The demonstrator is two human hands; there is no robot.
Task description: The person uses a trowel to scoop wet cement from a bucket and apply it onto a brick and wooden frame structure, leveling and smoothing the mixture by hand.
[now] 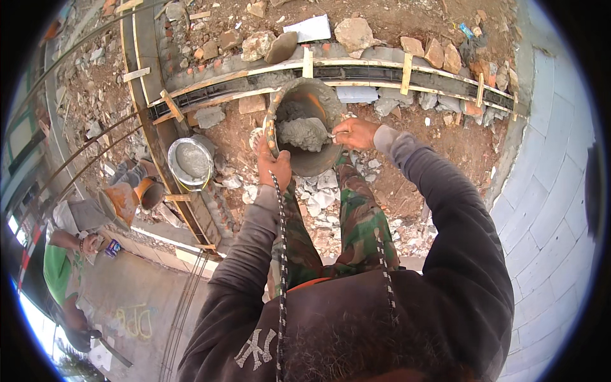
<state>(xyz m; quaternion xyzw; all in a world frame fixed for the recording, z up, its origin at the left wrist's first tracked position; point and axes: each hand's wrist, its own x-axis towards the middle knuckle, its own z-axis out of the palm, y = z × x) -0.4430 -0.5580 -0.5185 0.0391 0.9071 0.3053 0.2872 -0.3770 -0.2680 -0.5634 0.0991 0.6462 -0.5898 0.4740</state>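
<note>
My left hand (272,167) grips the side of a dark, tilted bucket (303,164) smeared with cement, held over my legs. Inside it lies a heap of wet grey mortar (301,134), apparently on a trowel whose blade is mostly hidden. My right hand (355,132) is closed on the trowel's handle at the bucket's right side. Just behind the bucket runs a narrow wooden formwork channel (375,76) with dark bars and some grey mortar in it.
A pail of grey mix (191,162) and orange buckets (116,205) stand at left, near another person in a green shirt (57,267). A second formwork (141,89) runs along the left. Rubble (353,35) covers the ground. A grey block wall (544,210) is at right.
</note>
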